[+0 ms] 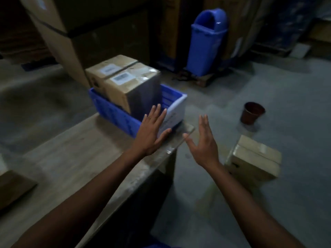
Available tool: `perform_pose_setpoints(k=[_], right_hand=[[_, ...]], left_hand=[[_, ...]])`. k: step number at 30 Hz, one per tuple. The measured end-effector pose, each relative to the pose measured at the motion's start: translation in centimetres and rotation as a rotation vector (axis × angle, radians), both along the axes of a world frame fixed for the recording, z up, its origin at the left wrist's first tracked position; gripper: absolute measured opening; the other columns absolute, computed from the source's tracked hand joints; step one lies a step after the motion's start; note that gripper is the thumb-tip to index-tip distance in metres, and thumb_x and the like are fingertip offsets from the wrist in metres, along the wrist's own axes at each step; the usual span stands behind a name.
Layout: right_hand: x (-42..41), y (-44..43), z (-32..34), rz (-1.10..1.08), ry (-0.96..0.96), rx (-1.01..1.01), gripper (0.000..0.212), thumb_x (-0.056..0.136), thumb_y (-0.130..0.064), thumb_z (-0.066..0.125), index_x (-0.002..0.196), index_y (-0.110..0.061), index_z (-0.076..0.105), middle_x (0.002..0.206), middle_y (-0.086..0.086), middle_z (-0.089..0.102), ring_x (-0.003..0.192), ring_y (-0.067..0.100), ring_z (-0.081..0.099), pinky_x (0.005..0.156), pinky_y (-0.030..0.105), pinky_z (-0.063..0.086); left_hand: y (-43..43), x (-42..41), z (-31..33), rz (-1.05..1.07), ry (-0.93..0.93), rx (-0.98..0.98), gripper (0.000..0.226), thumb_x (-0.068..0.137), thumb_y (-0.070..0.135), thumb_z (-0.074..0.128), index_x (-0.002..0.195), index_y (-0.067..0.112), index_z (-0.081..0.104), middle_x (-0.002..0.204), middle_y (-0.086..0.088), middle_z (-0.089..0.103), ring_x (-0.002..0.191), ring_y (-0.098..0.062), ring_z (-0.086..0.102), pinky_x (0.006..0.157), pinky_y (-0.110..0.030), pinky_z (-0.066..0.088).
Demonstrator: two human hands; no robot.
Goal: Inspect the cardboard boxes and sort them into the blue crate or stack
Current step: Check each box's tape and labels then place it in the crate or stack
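Observation:
A blue crate (114, 111) sits at the far corner of the wooden table (71, 158). Two taped cardboard boxes with white labels stand upright in it: the nearer box (129, 86) and a second box (107, 68) behind it. My left hand (152, 133) hovers open, fingers spread, just in front of the crate's near end. My right hand (204, 145) is open too, held past the table's right edge, holding nothing. Another cardboard box (254, 158) lies on the floor to the right.
A blue swing-lid bin (206, 43) stands at the back, and a dark red pot (252, 113) sits on the grey floor. Large cartons (59, 33) rise behind the crate. A flat cardboard piece (12, 187) lies at the table's left edge.

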State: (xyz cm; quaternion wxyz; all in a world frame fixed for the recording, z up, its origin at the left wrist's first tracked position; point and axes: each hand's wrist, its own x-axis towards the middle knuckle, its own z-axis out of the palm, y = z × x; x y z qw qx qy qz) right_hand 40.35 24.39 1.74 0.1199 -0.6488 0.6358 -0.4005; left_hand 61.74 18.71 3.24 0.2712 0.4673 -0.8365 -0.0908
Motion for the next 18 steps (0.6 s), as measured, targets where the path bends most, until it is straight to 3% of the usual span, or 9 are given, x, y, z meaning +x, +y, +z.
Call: perform_pose_setpoints(k=[10, 15, 18], right_hand=[[-17.7, 4.0, -3.2, -0.431, -0.117, 0.173, 0.082, 0.097, -0.048, 0.059, 0.161, -0.019, 0.018, 0.169, 0.004, 0.01, 0.155, 0.022, 0.015, 0.123, 0.041, 0.023], [-24.4, 2.3, -5.3, -0.543, -0.225, 0.267, 0.077, 0.099, -0.042, 0.059, 0.16, -0.018, 0.02, 0.168, 0.005, 0.018, 0.153, 0.022, 0.02, 0.118, 0.033, 0.021], [-29.3, 0.5, -7.8, -0.652, -0.601, 0.342, 0.068, 0.1, -0.046, 0.056, 0.158, -0.02, 0.03, 0.16, 0.006, 0.036, 0.145, 0.026, 0.036, 0.117, 0.036, 0.03]], left_hand=[[-4.2, -21.3, -3.8, -0.361, -0.041, 0.115, 0.076, 0.098, 0.065, 0.028, 0.16, 0.025, 0.012, 0.168, -0.001, 0.002, 0.155, -0.015, -0.003, 0.124, -0.041, 0.004], [-7.2, -31.1, -7.5, -0.259, 0.265, 0.616, 0.067, 0.103, 0.055, 0.037, 0.158, 0.021, 0.023, 0.165, -0.002, 0.022, 0.152, -0.018, 0.02, 0.123, -0.04, 0.02], [-9.8, -36.3, -9.6, -0.154, 0.381, 0.942, 0.061, 0.105, 0.05, 0.035, 0.157, 0.02, 0.026, 0.164, -0.004, 0.025, 0.149, -0.021, 0.026, 0.119, -0.04, 0.023]])
